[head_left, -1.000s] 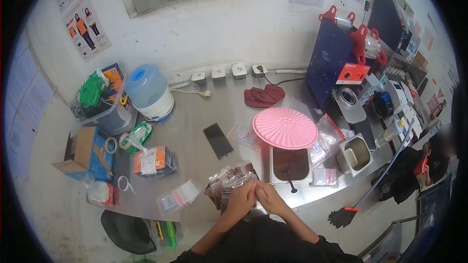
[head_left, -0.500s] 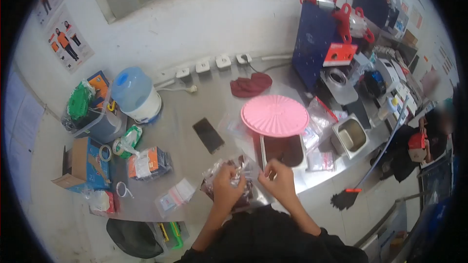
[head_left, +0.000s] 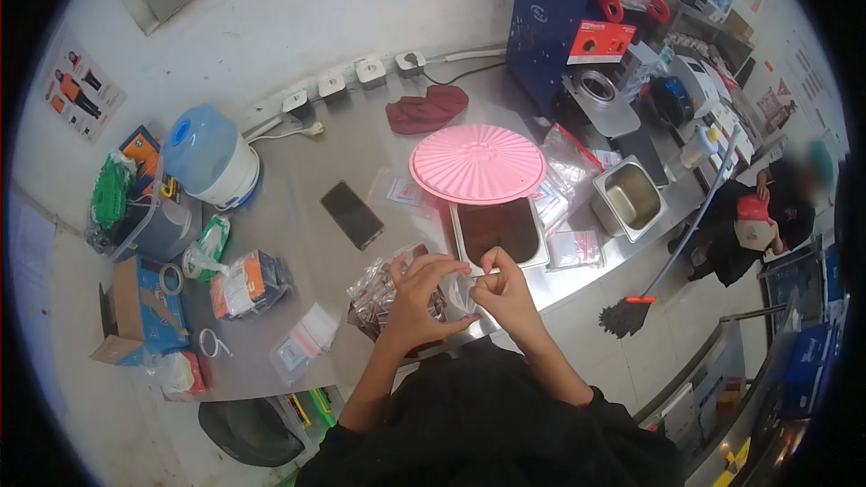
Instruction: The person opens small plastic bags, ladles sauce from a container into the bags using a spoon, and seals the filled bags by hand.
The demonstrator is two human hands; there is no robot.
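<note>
A small clear plastic bag (head_left: 458,293) hangs between my hands, partly hidden by the fingers. My right hand (head_left: 503,293) is closed with its fingertips pinched at the bag's edge. Curved in a C, my left hand (head_left: 419,296) has its thumb and forefinger wide apart around the bag's other side. Beneath and beside the left hand lies a pile of small clear packets (head_left: 368,302) with dark brown contents. Just beyond the right hand stands a steel pan (head_left: 545,257) with brown contents, its far part covered by a pink ribbed lid (head_left: 478,162).
A phone (head_left: 352,215) lies on the steel table (head_left: 311,257). Another steel pan (head_left: 631,198) and clear zip bags (head_left: 575,249) are at the right. Boxes, tape and a blue-topped container (head_left: 212,158) stand left. A mop (head_left: 627,314) and another person (head_left: 753,221) are beyond the right edge.
My left hand has opened from a closed grip into a wide C. The clear bag now shows between both hands. The view has shifted, so the table things appear further left and higher.
</note>
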